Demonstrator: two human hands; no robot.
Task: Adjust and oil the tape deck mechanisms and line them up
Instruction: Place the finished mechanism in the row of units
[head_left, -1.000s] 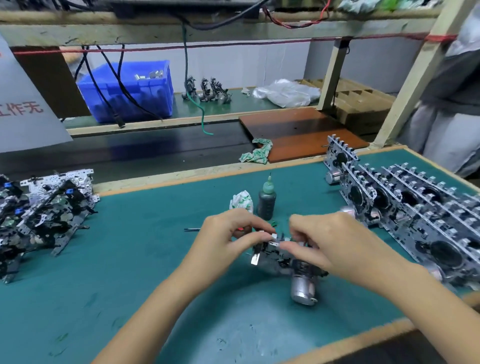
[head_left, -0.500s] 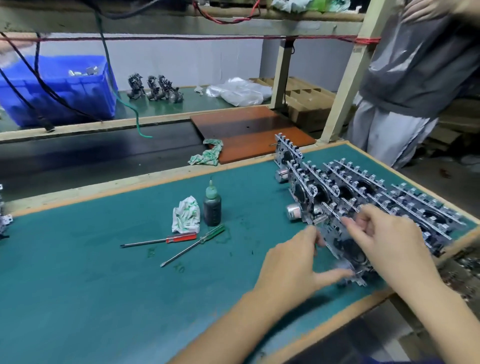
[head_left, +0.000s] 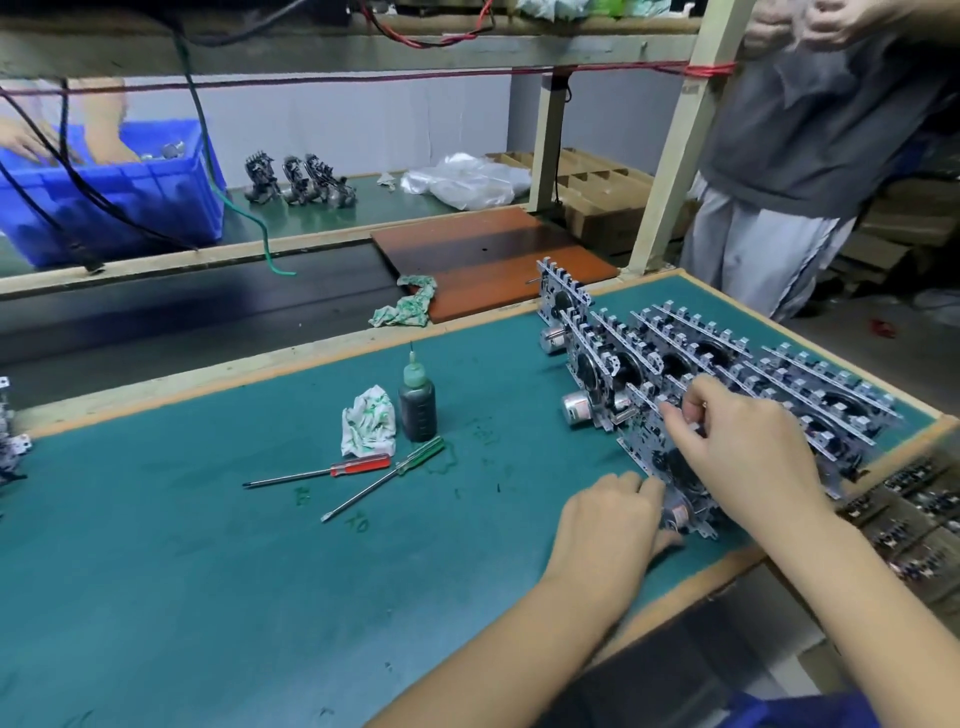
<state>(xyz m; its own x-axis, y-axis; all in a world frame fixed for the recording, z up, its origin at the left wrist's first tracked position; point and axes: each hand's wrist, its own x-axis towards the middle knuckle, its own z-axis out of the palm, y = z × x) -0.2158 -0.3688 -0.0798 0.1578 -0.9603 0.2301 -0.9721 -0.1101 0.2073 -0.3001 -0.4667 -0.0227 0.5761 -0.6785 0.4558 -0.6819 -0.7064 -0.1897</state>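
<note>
Standing at the near end of a row of mechanisms (head_left: 727, 364) on the tabletop (head_left: 208, 545), the tape deck mechanism (head_left: 670, 462) was pinched by the right hand (head_left: 748, 447). The left hand (head_left: 613, 525) gripped its motor end. An oil bottle (head_left: 417, 402) stood well apart.

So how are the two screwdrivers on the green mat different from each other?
The red-handled screwdriver lies nearly level across the mat, handle to the right. The green-handled screwdriver lies on a steeper diagonal, its handle up near the oil bottle and its tip pointing toward the near edge. The red handle looks thicker; the green one is slimmer. Both lie flat and untouched, handles close together, left of the two hands.
</note>
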